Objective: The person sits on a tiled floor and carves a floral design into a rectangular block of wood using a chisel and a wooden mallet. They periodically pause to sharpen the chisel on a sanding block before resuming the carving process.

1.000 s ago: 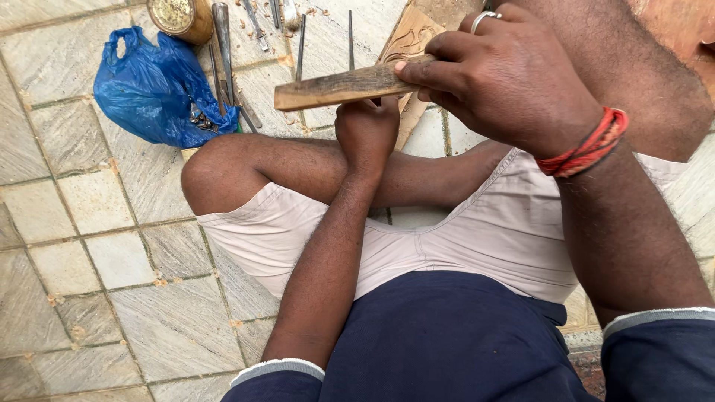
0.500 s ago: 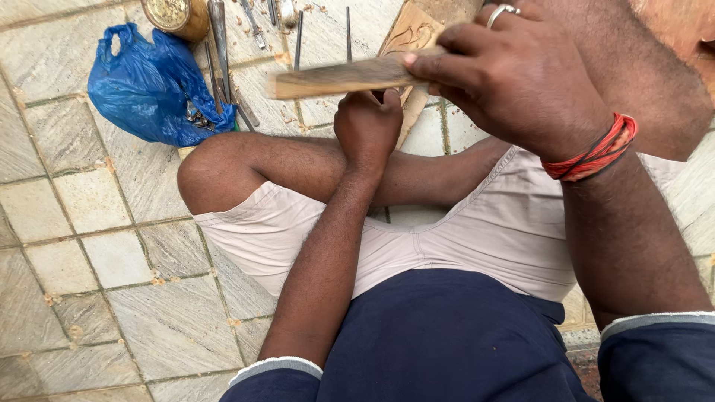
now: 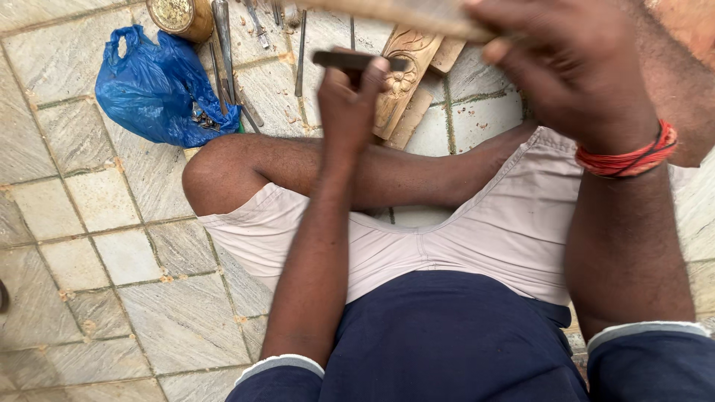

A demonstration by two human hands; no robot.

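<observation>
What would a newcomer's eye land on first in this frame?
Probably the two raised hands: the left hand grips a dark chisel at centre top, and the right hand, blurred, holds a wooden stick along the top edge. Next, the bright blue plastic bag on the tiled floor, upper left, beside scattered metal tools.

left hand (image 3: 350,93) gripping chisel (image 3: 350,59), carved wood (image 3: 402,74)

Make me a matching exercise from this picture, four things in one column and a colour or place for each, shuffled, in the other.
1. plastic bag
2. wrist band
3. dark tool
4. carved wooden piece

A. lying on the floor tiles
B. red
C. blue
D. held in the left hand

Pairs: 1-C, 2-B, 3-D, 4-A
</observation>
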